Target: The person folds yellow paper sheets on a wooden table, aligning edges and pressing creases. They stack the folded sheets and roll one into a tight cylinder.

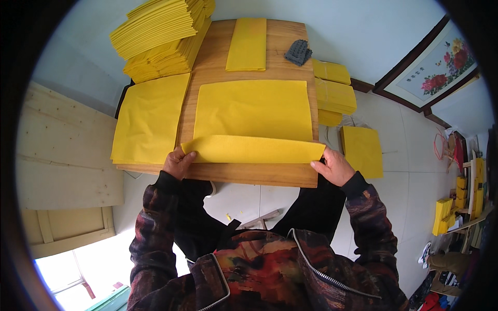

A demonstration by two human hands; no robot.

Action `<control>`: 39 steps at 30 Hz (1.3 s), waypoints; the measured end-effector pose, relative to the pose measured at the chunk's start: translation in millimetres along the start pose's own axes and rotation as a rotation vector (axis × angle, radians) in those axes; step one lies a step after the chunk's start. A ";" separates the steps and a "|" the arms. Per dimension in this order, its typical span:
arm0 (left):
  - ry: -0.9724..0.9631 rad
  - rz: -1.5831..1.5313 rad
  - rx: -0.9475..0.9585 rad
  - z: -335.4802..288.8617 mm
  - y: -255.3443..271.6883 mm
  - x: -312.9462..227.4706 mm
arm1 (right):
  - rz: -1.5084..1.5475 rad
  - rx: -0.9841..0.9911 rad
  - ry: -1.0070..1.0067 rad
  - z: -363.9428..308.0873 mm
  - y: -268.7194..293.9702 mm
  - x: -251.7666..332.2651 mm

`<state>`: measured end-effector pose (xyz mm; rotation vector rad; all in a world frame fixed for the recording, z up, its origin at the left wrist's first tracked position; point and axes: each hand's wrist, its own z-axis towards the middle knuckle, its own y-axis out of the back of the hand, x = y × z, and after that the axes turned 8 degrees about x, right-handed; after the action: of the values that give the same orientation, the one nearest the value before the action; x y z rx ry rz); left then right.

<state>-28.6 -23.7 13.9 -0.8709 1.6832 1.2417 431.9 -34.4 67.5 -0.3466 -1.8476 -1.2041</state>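
Observation:
A yellow sheet (253, 108), felt or thick paper by its look, lies on the wooden table (249, 175) in front of me. Along its near side runs a raised, folded-over strip (254, 150). My left hand (179, 162) pinches the strip's left corner between thumb and fingers. At the right corner, my right hand (335, 167) grips the strip with the thumb on the near side and the fingers partly hidden behind it. Left of the sheet lies a flat pile of similar yellow sheets (149, 118).
Tall stacks of folded yellow pieces (158, 39) stand at the far left. Farther back lie one narrow folded yellow piece (247, 45) and a dark grey knitted item (298, 52). Yellow bundles (334, 96) sit beyond the table's right edge. A framed flower picture (436, 65) leans at the right wall.

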 end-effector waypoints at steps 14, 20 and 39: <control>0.075 0.302 -0.259 40.0 -11.2 -13.0 | 0.093 -0.358 -0.239 47.7 -15.8 -17.7; 0.111 0.387 -0.337 43.9 -19.9 -14.0 | -0.055 -0.396 -0.306 59.1 -13.0 -8.3; 0.176 0.571 -0.374 47.8 -24.0 -27.4 | -0.192 -0.537 -0.272 70.0 -22.1 -11.7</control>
<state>14.4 17.3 23.1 -0.7495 1.9519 1.9600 388.4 16.4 35.0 -0.6671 -1.7852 -1.8653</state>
